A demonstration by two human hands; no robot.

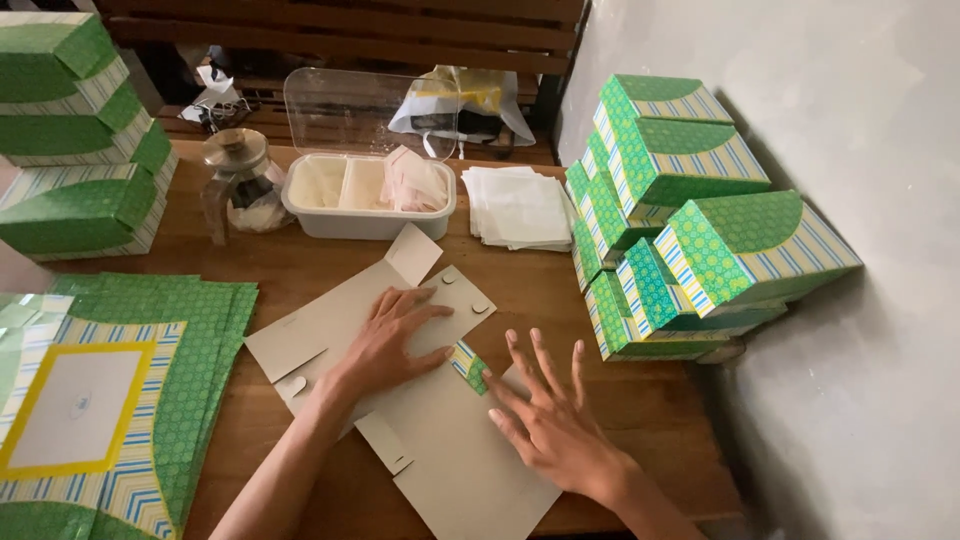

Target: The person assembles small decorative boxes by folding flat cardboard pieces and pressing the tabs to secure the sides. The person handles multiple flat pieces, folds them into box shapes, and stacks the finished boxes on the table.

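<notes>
A flat grey cardboard box blank [440, 450] lies printed side down on the wooden table [300, 265], with a small strip of its green patterned face [468, 366] showing at a fold. My left hand [395, 335] presses flat on the upper flap of the blank, fingers spread. My right hand [545, 410] rests open on the lower panel just right of the fold, fingers apart. Neither hand grips anything.
A stack of unfolded green patterned blanks [120, 400] lies at the left. Folded green boxes are piled at the right [690, 230] and back left [75, 130]. A white divided tray [365, 200] with a clear lid, a glass jar [240, 185] and white paper sheets [518, 205] stand behind.
</notes>
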